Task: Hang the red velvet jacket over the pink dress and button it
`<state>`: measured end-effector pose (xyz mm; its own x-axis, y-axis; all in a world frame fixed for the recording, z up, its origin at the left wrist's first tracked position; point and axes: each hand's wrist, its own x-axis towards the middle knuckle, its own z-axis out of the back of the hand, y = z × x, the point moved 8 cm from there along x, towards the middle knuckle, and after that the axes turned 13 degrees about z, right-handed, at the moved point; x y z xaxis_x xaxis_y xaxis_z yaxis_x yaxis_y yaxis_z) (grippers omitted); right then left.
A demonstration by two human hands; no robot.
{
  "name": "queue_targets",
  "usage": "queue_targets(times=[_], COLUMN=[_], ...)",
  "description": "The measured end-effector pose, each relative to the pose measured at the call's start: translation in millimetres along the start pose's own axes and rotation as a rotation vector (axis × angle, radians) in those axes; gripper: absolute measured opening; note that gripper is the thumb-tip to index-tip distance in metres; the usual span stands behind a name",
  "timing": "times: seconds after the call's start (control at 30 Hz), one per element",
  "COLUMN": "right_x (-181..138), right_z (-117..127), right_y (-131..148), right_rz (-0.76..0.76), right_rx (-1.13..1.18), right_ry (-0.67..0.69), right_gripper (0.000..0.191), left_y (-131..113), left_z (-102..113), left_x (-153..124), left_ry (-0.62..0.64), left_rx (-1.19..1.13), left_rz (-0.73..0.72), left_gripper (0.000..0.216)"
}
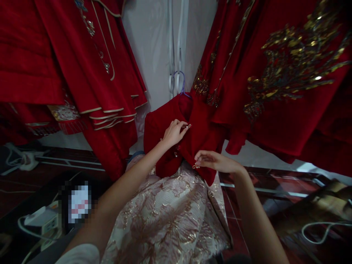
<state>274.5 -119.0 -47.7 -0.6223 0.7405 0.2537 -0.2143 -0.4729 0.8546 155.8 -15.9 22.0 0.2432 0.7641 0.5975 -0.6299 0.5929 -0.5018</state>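
A small red velvet jacket (165, 124) hangs on a purple hanger (180, 82) at the centre. My left hand (173, 132) is closed in a pinch on a small gold fastener (187, 127) at the jacket's front opening. My right hand (213, 161) is lower, pinching the jacket's front edge at another small gold clasp (195, 167). Below the jacket hangs a pale pink skirt (167, 216) with gold floral brocade, under both forearms.
Red garments with gold trim (90, 84) hang at the left, and a red robe with heavy gold embroidery (291, 73) at the right. A white wall (156, 47) lies behind. On the dark red floor are power strips and cables (41, 220) at lower left.
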Motion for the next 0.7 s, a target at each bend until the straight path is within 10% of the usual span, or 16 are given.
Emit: queue_targets(times=[0.33,0.7], right_x=[-12,91], right_z=[10,67], right_y=[18,56], right_rz=[0.010,0.349], right_rx=[-0.074,-0.170], right_ry=[-0.049,-0.666], right_gripper=[0.025,0.043], left_y=[-23,-2], left_z=[3,6], left_x=[14,28], left_ry=[0.075,0.142], left_rx=[0.068,-0.084], left_rz=[-0.213,-0.001], left_gripper=[0.008,0.013])
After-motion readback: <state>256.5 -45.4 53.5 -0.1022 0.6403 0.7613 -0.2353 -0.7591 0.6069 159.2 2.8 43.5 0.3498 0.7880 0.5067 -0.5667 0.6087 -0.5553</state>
